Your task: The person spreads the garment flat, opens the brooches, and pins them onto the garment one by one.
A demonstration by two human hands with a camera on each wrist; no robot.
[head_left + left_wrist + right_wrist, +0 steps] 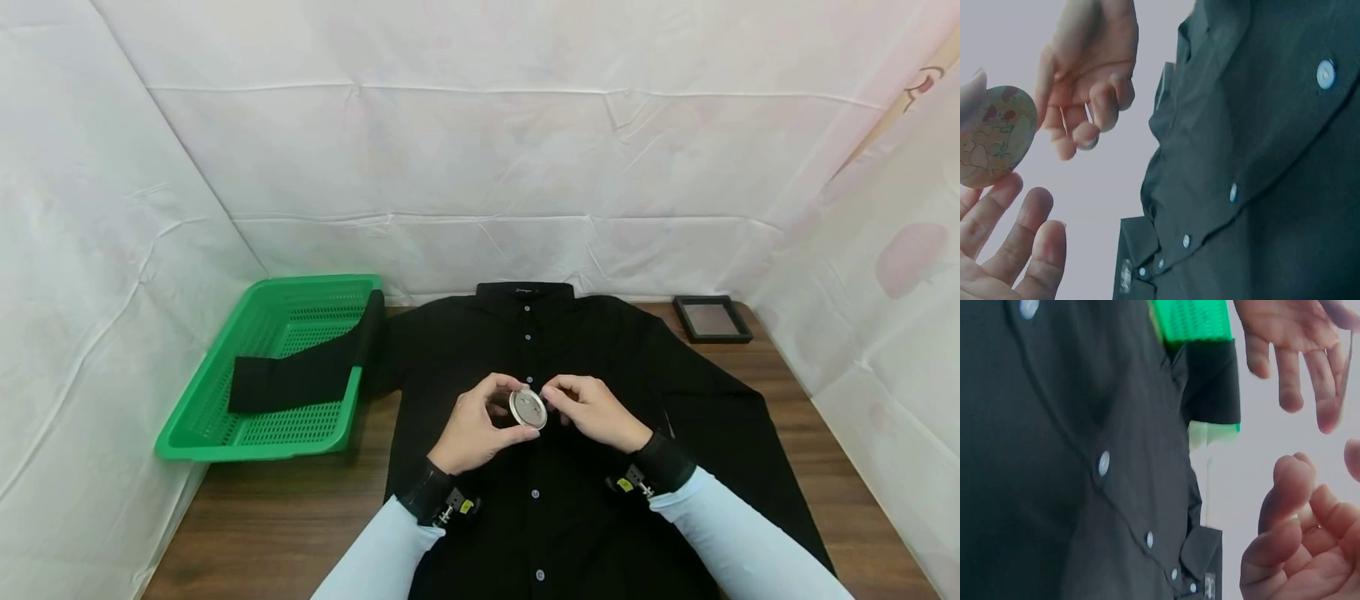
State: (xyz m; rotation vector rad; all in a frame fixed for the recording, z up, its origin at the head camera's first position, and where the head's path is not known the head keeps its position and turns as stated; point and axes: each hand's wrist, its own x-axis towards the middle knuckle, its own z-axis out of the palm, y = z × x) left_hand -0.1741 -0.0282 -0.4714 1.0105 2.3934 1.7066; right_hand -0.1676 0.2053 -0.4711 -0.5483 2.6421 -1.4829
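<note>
Above a black button-up shirt (480, 492), my left hand (476, 429) holds a round pin badge (528, 409) by its rim, between thumb and fingers. Its dull metal back is turned up toward the head camera. A coloured cartoon print covers the badge's front (997, 137) in the left wrist view. My right hand (596, 412) has its thumb and index finger pinched at the badge's right upper edge, on a small part too fine to make out. The right hand's other fingers (1285, 494) are curled. In the right wrist view the badge appears only as a thin edge.
A green plastic basket (176, 437) stands at the left, with one black shirt sleeve (288, 383) draped into it. At the back right lies a small black-framed square case (712, 319). White cloth (480, 150) hangs behind and at both sides of the wooden table (285, 525).
</note>
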